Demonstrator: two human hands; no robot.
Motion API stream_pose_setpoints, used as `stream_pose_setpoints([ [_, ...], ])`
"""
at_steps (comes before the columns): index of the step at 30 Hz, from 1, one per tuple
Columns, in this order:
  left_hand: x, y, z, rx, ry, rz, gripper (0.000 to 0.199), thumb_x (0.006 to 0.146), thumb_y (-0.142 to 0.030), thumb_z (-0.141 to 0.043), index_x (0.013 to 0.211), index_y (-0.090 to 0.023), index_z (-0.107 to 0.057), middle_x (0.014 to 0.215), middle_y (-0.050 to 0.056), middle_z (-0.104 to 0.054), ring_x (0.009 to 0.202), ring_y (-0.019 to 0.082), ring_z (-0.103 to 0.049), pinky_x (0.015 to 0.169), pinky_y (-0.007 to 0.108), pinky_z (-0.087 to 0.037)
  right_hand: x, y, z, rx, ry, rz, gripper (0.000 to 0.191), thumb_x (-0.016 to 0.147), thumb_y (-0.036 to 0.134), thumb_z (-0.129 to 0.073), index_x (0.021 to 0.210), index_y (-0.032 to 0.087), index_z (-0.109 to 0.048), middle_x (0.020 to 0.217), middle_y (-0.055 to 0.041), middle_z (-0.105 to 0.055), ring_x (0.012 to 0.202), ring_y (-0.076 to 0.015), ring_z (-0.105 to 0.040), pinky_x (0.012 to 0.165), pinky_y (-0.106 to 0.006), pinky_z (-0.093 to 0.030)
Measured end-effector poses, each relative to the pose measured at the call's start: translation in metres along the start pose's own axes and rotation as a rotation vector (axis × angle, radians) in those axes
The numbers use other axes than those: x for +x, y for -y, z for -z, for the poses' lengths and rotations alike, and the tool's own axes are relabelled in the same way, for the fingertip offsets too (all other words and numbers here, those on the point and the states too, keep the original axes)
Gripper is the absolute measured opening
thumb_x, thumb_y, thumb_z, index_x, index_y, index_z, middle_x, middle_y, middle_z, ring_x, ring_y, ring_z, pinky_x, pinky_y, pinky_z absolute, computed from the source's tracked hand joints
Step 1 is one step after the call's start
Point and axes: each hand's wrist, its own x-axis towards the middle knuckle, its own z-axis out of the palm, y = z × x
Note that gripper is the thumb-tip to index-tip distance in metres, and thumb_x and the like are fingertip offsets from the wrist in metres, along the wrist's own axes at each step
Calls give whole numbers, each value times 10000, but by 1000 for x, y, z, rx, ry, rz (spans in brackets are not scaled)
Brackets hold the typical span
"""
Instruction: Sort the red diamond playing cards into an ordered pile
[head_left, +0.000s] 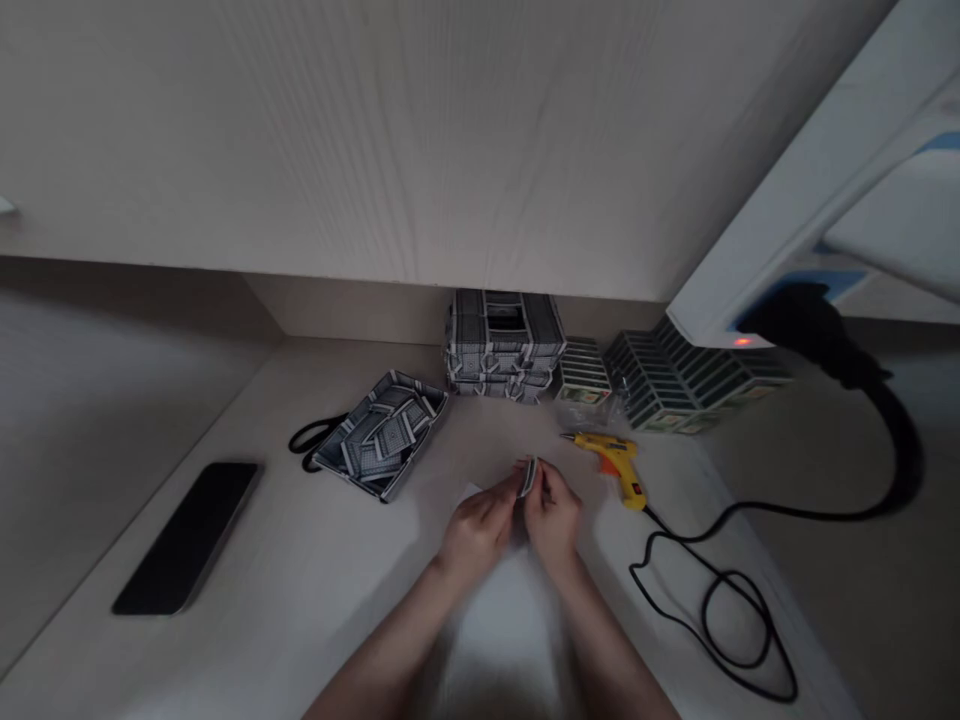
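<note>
Between my two hands is a small, pale-edged playing card point(529, 477), held up and slightly bent or seen at an angle. My left hand point(474, 528) has its fingers closed at the card's left side. My right hand point(553, 512) pinches it from the right with thumb and fingers. Whether it is one card or a few together, I cannot tell. To the left of my hands stands an open tray made of patterned cards point(386, 497), with loose playing cards point(395, 432) lying in it. A yellow glue gun point(616, 462) lies right of my right hand, its nozzle pointing left.
Boxes built from patterned cards point(504, 345) are stacked at the back. Beside them stand rows of card packs point(652, 375). Black scissor-like handles point(306, 440) show behind the tray. A phone point(187, 540) lies left. A black cord point(739, 620) loops at right; a shelf panel point(450, 150) overhangs.
</note>
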Motion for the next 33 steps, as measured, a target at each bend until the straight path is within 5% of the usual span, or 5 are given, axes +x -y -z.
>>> stream_pose_setpoints([
  [4, -1, 4, -5, -166, -115, 266, 332, 843, -153, -389, 1141, -166, -536, 996, 82, -660, 840, 135, -622, 764, 229, -484, 5, 0, -1, 60, 41, -46, 270, 845, 308, -408, 860, 151, -628, 794, -79, -689, 704, -161, -641, 629, -243, -493],
  [10, 1, 12, -6, -310, -307, 649, 232, 795, -295, -493, 865, -148, -659, 683, 31, -653, 569, 120, -561, 567, 205, -431, 4, -4, -9, 185, 311, -106, 268, 838, 333, -418, 862, 145, -608, 744, -57, -671, 639, -141, -603, 589, -219, -470],
  [20, 0, -4, -9, -430, -237, 626, 259, 793, -302, -495, 920, -157, -667, 715, 38, -657, 599, 120, -565, 601, 212, -426, -3, -10, -9, -81, 266, -48, 305, 844, 345, -378, 856, 145, -609, 673, -53, -661, 536, -132, -578, 519, -215, -428],
  [24, 5, 1, -10, -583, -282, 733, 251, 770, -334, -520, 823, -144, -675, 666, 26, -643, 563, 109, -538, 540, 201, -408, -6, -4, -9, -221, 221, -22, 337, 855, 336, -348, 904, 129, -610, 765, -107, -671, 611, -162, -609, 573, -244, -441],
  [33, 16, 19, 4, -999, -357, 924, 234, 633, -334, -669, 714, -117, -638, 649, 21, -640, 556, 106, -544, 545, 206, -417, 4, 6, -6, 371, 328, -386, 390, 827, 519, -366, 728, 173, -518, 500, -10, -598, 417, -131, -554, 422, -216, -427],
])
